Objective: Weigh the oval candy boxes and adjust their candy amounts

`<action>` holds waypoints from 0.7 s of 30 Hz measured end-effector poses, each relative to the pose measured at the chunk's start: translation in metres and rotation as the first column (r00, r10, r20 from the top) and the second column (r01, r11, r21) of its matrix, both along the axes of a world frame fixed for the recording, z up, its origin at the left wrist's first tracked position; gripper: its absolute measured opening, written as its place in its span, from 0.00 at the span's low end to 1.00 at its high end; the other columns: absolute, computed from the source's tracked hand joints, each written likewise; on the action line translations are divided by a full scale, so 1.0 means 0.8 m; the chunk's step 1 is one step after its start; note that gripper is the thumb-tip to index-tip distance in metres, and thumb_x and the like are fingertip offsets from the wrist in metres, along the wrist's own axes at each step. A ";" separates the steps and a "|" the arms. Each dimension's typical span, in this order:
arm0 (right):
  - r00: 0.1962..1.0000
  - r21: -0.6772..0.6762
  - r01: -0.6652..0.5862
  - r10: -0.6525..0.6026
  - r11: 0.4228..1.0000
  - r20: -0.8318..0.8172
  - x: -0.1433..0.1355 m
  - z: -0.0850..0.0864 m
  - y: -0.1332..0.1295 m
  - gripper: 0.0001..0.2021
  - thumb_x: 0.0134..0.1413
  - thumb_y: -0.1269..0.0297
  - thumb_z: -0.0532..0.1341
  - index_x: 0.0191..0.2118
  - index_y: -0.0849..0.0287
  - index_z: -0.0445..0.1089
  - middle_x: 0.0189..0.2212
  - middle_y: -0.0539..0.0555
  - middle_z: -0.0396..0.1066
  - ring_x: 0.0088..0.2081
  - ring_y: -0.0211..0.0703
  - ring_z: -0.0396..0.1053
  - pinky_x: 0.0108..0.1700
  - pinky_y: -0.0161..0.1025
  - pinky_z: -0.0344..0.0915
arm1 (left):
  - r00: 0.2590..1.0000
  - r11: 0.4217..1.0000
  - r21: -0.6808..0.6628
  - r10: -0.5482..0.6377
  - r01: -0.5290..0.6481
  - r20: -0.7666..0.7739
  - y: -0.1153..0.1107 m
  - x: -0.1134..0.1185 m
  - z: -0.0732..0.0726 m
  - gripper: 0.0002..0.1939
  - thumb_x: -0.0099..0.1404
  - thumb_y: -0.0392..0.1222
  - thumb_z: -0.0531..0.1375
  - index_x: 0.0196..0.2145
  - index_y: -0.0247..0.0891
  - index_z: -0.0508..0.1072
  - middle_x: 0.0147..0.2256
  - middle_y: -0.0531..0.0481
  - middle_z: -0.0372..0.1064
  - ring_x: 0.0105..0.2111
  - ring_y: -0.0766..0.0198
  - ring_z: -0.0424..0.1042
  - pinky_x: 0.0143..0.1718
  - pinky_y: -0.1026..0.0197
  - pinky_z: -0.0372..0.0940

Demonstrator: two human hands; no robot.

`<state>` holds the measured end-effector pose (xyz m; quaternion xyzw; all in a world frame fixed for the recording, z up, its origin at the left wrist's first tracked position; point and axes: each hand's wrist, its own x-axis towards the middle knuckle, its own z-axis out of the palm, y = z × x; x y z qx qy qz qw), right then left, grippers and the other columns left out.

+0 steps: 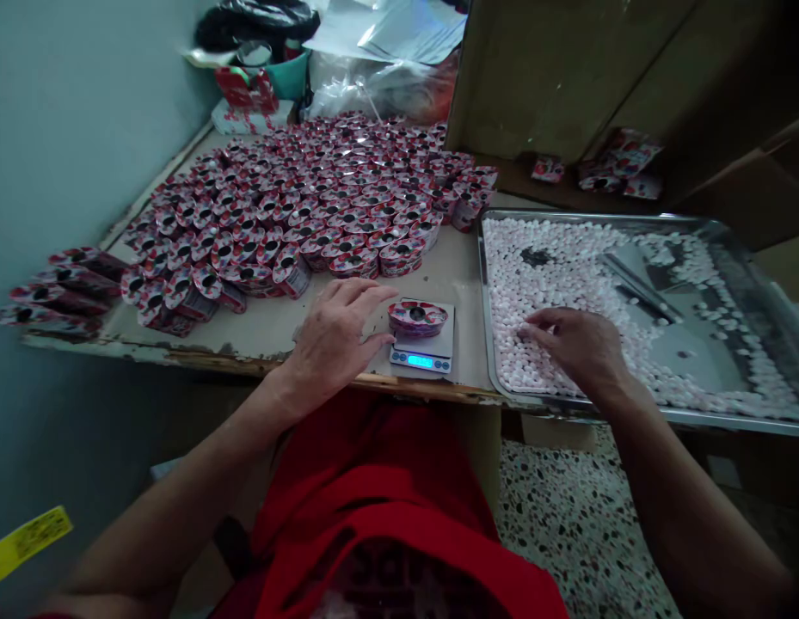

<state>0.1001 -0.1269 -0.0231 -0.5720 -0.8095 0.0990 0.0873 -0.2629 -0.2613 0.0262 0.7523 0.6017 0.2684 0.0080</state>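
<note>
One open-topped red and white pouch [417,318] stands on a small digital scale [431,351] with a lit blue display. Just left of it, my left hand [334,335] has its thumb and fingers apart, with nothing between them. Over the left part of a metal tray [491,344] of small pale pink and white pieces [554,275], my right hand [576,344] has thumb and forefinger tips close together at the pieces. Whatever may be between those fingertips is too small to make out.
Many upright open pouches [334,198] crowd the table's left and middle. Several pouches [64,292] lean at the left corner. A flat metal tool [641,288] lies in the tray. Behind are a teal basin [289,77], plastic bags [373,86] and cardboard [554,77].
</note>
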 end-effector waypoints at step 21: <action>0.795 -0.053 -0.185 0.118 0.981 -0.595 -0.112 0.072 -0.037 0.12 0.59 0.52 0.72 0.34 0.56 0.83 0.27 0.53 0.78 0.27 0.46 0.73 0.29 0.40 0.65 | 0.998 0.989 -0.147 0.029 -0.022 0.049 0.019 -0.008 -0.030 0.33 0.57 0.37 0.77 0.59 0.43 0.75 0.55 0.44 0.77 0.56 0.47 0.74 0.59 0.46 0.71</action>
